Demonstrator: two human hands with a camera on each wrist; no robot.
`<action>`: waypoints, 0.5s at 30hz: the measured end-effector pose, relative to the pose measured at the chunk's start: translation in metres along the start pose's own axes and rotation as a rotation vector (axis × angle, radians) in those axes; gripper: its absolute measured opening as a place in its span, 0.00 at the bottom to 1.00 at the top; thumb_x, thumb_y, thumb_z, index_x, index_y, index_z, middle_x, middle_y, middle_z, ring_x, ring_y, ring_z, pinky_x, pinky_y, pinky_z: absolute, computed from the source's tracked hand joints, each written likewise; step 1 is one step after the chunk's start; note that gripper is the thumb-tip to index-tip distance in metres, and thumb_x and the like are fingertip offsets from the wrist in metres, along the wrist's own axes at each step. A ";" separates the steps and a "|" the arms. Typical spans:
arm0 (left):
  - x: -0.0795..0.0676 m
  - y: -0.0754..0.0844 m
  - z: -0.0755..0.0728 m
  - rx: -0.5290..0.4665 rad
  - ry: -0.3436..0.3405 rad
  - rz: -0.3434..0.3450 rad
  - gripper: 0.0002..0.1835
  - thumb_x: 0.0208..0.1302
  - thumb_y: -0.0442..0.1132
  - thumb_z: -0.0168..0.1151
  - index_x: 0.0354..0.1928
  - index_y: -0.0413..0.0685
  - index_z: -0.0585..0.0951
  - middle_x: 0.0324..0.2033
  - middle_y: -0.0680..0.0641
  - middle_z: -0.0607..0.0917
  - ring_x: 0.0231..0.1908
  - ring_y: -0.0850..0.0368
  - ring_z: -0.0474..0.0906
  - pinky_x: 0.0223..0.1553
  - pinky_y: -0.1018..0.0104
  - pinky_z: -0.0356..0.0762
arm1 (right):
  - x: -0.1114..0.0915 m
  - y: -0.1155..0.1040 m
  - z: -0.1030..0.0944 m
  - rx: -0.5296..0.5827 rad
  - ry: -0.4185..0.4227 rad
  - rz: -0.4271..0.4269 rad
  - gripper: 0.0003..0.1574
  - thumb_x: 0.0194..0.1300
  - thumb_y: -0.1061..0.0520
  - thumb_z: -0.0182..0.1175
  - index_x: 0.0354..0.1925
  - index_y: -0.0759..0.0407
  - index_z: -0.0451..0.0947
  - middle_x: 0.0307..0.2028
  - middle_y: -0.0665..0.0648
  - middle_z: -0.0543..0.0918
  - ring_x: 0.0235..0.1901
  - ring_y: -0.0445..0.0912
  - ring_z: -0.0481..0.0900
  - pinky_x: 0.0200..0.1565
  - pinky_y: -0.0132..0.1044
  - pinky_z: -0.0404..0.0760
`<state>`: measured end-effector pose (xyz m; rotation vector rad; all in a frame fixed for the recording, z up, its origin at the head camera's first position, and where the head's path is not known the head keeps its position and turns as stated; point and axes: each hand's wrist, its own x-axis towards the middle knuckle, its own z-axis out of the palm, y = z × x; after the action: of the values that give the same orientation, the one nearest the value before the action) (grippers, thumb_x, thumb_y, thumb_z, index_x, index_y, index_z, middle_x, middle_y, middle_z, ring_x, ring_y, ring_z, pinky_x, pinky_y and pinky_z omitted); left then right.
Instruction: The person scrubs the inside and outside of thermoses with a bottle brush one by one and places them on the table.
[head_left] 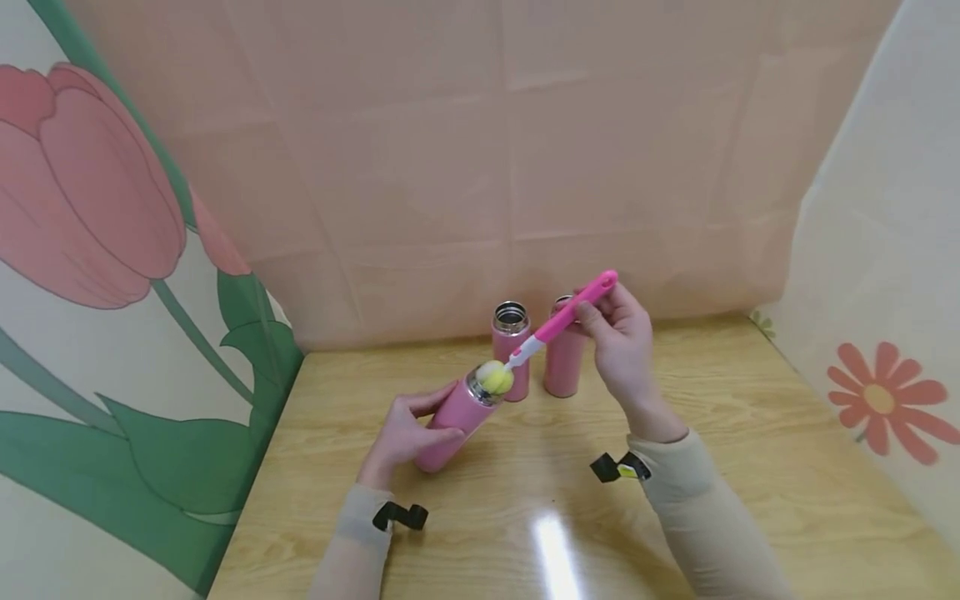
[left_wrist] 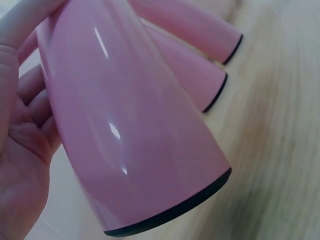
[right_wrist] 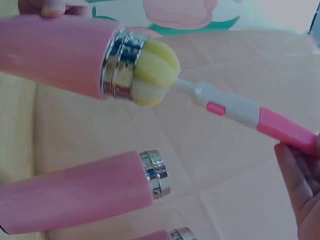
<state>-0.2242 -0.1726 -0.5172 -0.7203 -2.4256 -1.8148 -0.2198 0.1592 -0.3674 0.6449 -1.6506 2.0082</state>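
My left hand [head_left: 405, 433] grips a pink thermos bottle [head_left: 450, 425], tilted with its open steel mouth up and to the right. In my right hand [head_left: 622, 342] is a bottle brush [head_left: 570, 315] with a pink handle and white neck, held between thumb and fingers. Its yellow and white sponge head [right_wrist: 156, 70] sits at the bottle's mouth, partly inside the steel rim. The left wrist view shows the dark base rim [left_wrist: 172, 212] of the gripped bottle; fingers wrap its far side.
Two more pink bottles stand upright behind, one open-mouthed [head_left: 511, 342], the other [head_left: 562, 367] partly hidden by the right hand. All are over a wooden table [head_left: 360, 383]. A pink-beige cloth [head_left: 390, 167] hangs at the back; flower-printed panels stand left and right.
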 end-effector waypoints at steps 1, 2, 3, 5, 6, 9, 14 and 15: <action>0.000 0.001 -0.001 -0.009 -0.003 -0.006 0.37 0.56 0.43 0.86 0.69 0.56 0.83 0.62 0.50 0.86 0.60 0.47 0.84 0.61 0.39 0.81 | 0.000 -0.001 -0.001 0.016 -0.011 -0.012 0.06 0.79 0.69 0.56 0.50 0.70 0.79 0.43 0.64 0.90 0.44 0.53 0.92 0.47 0.41 0.90; 0.000 0.003 -0.001 -0.016 -0.008 -0.007 0.37 0.56 0.44 0.86 0.69 0.56 0.83 0.62 0.50 0.86 0.60 0.47 0.84 0.61 0.38 0.80 | 0.001 -0.001 -0.002 0.034 -0.029 -0.031 0.07 0.79 0.69 0.56 0.50 0.72 0.78 0.43 0.65 0.90 0.44 0.53 0.91 0.47 0.41 0.90; 0.001 0.004 -0.002 -0.025 -0.014 -0.006 0.37 0.55 0.45 0.86 0.69 0.56 0.83 0.62 0.50 0.86 0.60 0.47 0.84 0.62 0.37 0.80 | 0.001 -0.001 -0.004 0.046 -0.049 -0.055 0.07 0.79 0.69 0.56 0.50 0.75 0.76 0.43 0.66 0.90 0.44 0.53 0.91 0.48 0.40 0.90; 0.001 0.006 -0.003 -0.036 -0.026 0.008 0.37 0.55 0.45 0.87 0.69 0.55 0.84 0.62 0.50 0.87 0.59 0.47 0.85 0.62 0.39 0.80 | 0.001 -0.001 -0.007 0.088 -0.100 -0.103 0.09 0.79 0.70 0.55 0.50 0.79 0.73 0.42 0.67 0.89 0.44 0.52 0.91 0.48 0.40 0.90; 0.002 0.007 -0.004 -0.040 -0.031 0.019 0.37 0.54 0.43 0.87 0.68 0.54 0.84 0.62 0.50 0.87 0.59 0.48 0.85 0.62 0.41 0.81 | 0.002 -0.001 -0.008 0.109 -0.132 -0.126 0.09 0.79 0.70 0.55 0.50 0.80 0.72 0.42 0.68 0.89 0.45 0.52 0.91 0.48 0.40 0.90; 0.001 0.009 -0.006 -0.041 -0.046 0.064 0.37 0.51 0.38 0.87 0.66 0.48 0.85 0.60 0.49 0.87 0.57 0.48 0.86 0.60 0.51 0.83 | 0.004 0.003 -0.014 0.155 -0.242 -0.190 0.09 0.79 0.69 0.56 0.47 0.80 0.71 0.42 0.64 0.89 0.46 0.49 0.90 0.48 0.37 0.89; -0.001 0.009 -0.005 -0.046 -0.064 0.120 0.36 0.50 0.32 0.87 0.64 0.43 0.86 0.59 0.47 0.88 0.55 0.49 0.88 0.57 0.61 0.84 | 0.006 0.009 -0.022 0.226 -0.351 -0.224 0.16 0.75 0.61 0.64 0.44 0.76 0.73 0.42 0.58 0.89 0.46 0.46 0.89 0.48 0.37 0.90; -0.002 0.009 -0.005 -0.045 -0.063 0.125 0.36 0.50 0.32 0.87 0.64 0.43 0.86 0.59 0.46 0.88 0.55 0.49 0.87 0.57 0.61 0.84 | 0.006 0.010 -0.023 0.234 -0.355 -0.218 0.17 0.74 0.60 0.65 0.44 0.76 0.73 0.42 0.58 0.89 0.46 0.46 0.89 0.48 0.37 0.90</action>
<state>-0.2204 -0.1758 -0.5081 -0.9238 -2.3249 -1.8317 -0.2322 0.1799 -0.3754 1.2715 -1.4586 2.0253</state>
